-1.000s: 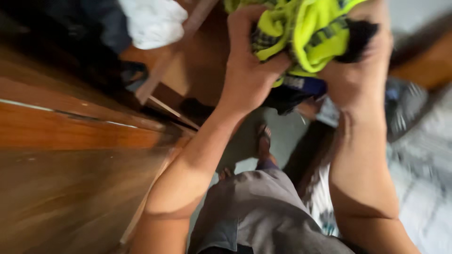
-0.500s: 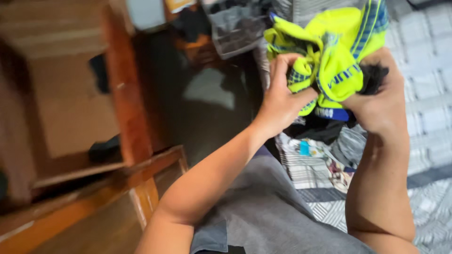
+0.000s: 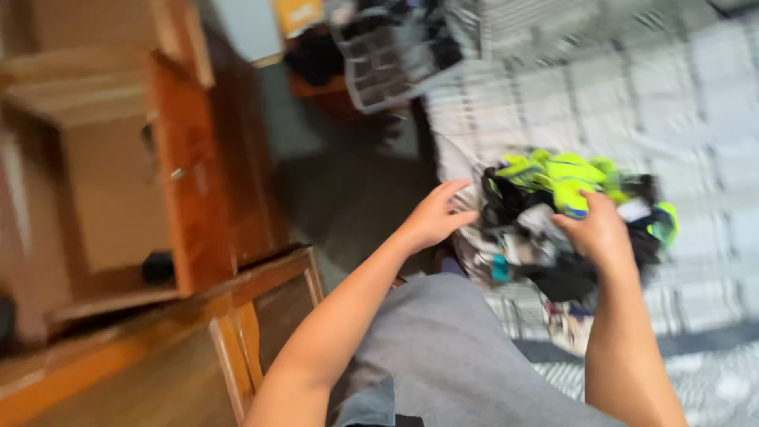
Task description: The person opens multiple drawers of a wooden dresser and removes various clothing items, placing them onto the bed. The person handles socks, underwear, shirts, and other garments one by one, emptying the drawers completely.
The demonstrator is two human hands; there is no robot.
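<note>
My right hand rests on the bundle of neon-yellow and dark fabric garments, fingers curled over it. The bundle lies on the grey checked bedsheet. My left hand hangs open, empty, just beside it. Sorting remains.

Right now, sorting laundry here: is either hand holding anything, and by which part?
Right hand rests on top of the clothes pile; grip unclear through blur. Left hand is open, holding nothing.
</note>
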